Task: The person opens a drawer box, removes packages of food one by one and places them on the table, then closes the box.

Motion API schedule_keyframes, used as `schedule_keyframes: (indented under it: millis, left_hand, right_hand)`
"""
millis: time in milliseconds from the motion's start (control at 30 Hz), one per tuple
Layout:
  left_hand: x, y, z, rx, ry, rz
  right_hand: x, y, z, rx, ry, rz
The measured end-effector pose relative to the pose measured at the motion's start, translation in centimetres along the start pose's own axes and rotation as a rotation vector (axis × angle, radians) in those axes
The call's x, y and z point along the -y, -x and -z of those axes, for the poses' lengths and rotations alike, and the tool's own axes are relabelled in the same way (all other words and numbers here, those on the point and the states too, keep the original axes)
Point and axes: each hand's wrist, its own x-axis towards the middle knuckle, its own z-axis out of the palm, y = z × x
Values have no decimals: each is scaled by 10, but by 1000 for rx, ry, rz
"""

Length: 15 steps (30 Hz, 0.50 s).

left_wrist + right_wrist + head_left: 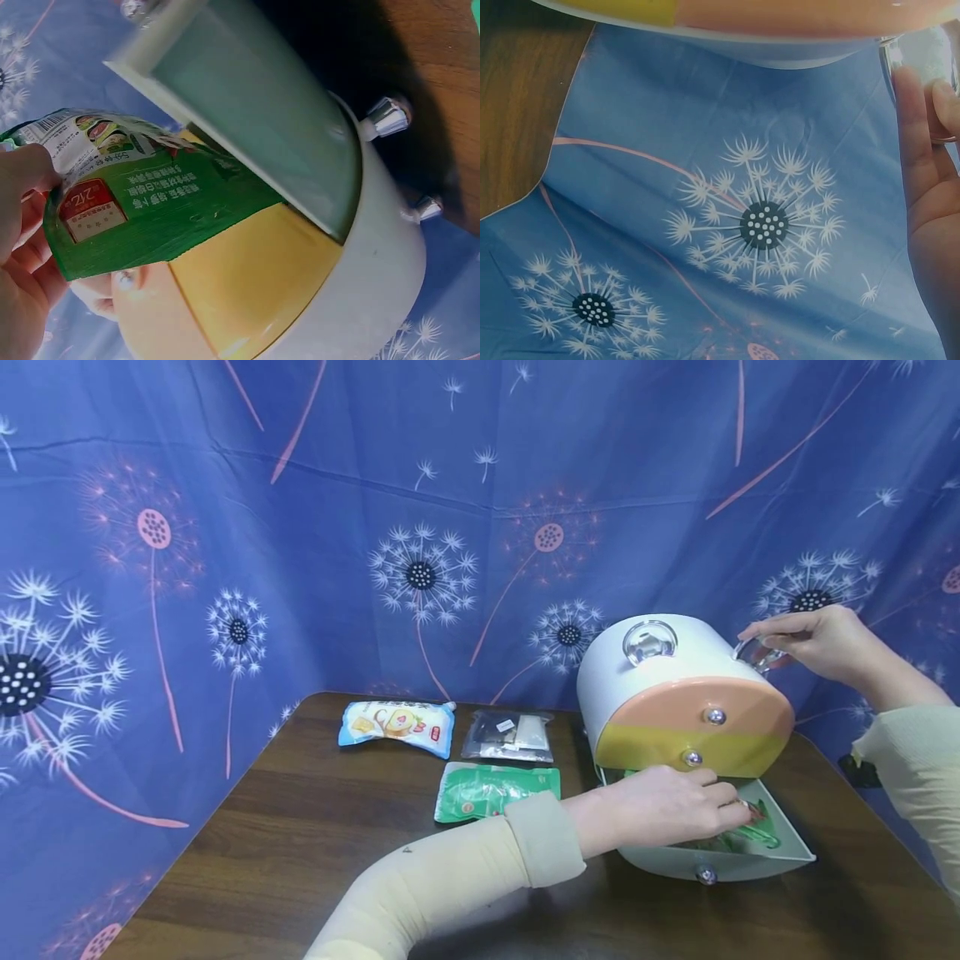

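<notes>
A round-fronted white drawer box (637, 643) has orange (660, 702) and yellow drawers (645, 743) pushed in and a pale green bottom drawer (660, 860) pulled out. My left hand (667, 806) is over that drawer and pinches the edge of a green food packet (165, 206) between thumb and fingers. Part of the packet reaches inside the drawer; its far end is hidden. At the box's upper right, my right hand (836, 643) grips a shiny silver ring-shaped ear (750, 652). Round silver knobs (715, 717) sit on the drawer fronts.
On the wooden table (300, 827), left of the box, lie a blue and white snack packet (397, 725), a clear and dark plastic packet (510, 735) and another green packet (480, 789). A blue dandelion-print cloth (337, 527) hangs behind the table.
</notes>
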Motion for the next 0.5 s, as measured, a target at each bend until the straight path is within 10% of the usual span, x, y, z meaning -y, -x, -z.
schedule_keyframes:
  millis: [500]
  left_hand:
    - [1, 19, 12, -190, -39, 15]
  right_hand:
    - [-2, 1, -1, -11, 12, 8]
